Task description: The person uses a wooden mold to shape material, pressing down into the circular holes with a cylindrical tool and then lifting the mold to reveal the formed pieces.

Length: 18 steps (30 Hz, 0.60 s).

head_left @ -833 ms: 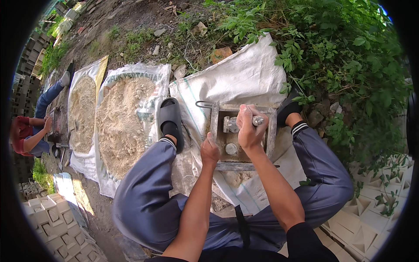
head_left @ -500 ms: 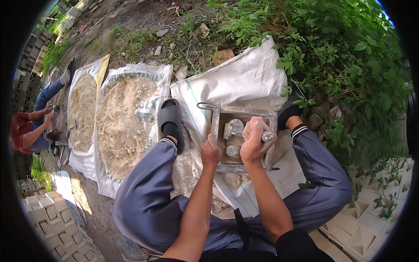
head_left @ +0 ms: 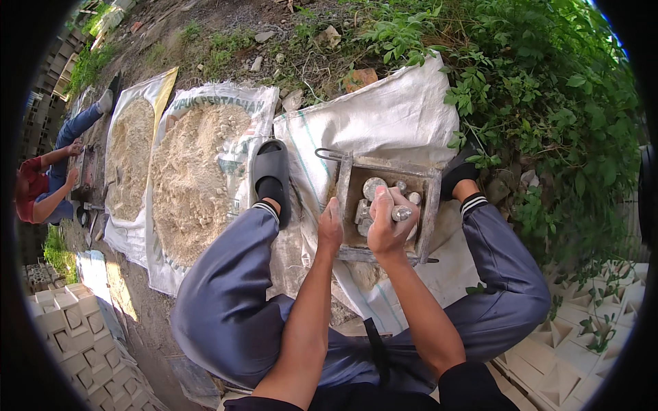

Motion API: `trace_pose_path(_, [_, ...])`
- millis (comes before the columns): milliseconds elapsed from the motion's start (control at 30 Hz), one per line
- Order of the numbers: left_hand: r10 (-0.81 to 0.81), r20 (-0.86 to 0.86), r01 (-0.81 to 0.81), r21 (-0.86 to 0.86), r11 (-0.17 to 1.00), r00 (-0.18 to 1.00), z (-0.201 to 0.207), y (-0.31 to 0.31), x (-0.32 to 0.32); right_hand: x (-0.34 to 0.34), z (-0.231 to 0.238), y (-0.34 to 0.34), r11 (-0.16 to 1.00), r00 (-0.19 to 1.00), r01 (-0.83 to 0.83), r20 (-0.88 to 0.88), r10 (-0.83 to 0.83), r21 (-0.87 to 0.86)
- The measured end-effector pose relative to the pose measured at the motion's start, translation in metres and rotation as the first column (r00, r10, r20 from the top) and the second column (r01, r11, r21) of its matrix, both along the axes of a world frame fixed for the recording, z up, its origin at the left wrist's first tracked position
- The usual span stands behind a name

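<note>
A square, dusty box-like mould (head_left: 430, 212) lies on a white woven sack (head_left: 370, 116) between my feet. Round pale discs, such as one disc (head_left: 373, 188), show inside it. My right hand (head_left: 389, 222) is closed around the handle of a hammer (head_left: 363, 211), whose blocky head is over the inside of the mould; the handle end pokes out past my fist. My left hand (head_left: 330, 225) grips the mould's left wall, thumb uppermost, its other fingers mostly hidden.
Two sacks to the left bear heaps of pale powder (head_left: 192, 178). Another person (head_left: 44, 185) sits at far left. Leafy plants (head_left: 541, 89) crowd the right. Stacked pale blocks (head_left: 75, 329) stand at lower left, more patterned blocks (head_left: 569, 356) at lower right.
My right hand has shifted slightly left with the hammer, uncovering more round discs on the right of the mould. My left hand stays at the left wall. The whole view has shifted a little.
</note>
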<state>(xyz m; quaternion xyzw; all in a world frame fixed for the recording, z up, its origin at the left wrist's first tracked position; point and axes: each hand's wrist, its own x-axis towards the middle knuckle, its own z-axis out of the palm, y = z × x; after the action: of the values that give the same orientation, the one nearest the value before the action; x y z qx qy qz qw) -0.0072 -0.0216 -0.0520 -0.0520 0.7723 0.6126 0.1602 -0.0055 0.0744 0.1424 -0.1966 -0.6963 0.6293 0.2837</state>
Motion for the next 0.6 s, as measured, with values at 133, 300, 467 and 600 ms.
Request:
trace_pose_path(133, [-0.069,0.147,0.054,0.100,0.994,0.987,-0.004,-0.005,-0.007,0.005,0.022,-0.006,0.999,1.000,-0.020,0.010,0.020,-0.048])
trace_pose_path(300, [-0.048,0.195,0.007,0.208,0.978,0.980,-0.007,-0.002,-0.007,0.010,0.009,-0.006,0.980,0.991,-0.131,0.013,0.131,0.149])
trace_pose_path(467, [-0.095,0.173,0.077,0.111,0.991,0.980,0.007,0.000,-0.011,0.032,0.016,-0.011,0.997,0.995,-0.079,0.067,0.077,0.018])
trace_pose_path(600, [-0.019,0.159,0.002,0.110,0.994,0.987,0.005,-0.003,-0.008,0.042,0.038,-0.013,0.998,0.992,-0.012,0.127,0.020,-0.062])
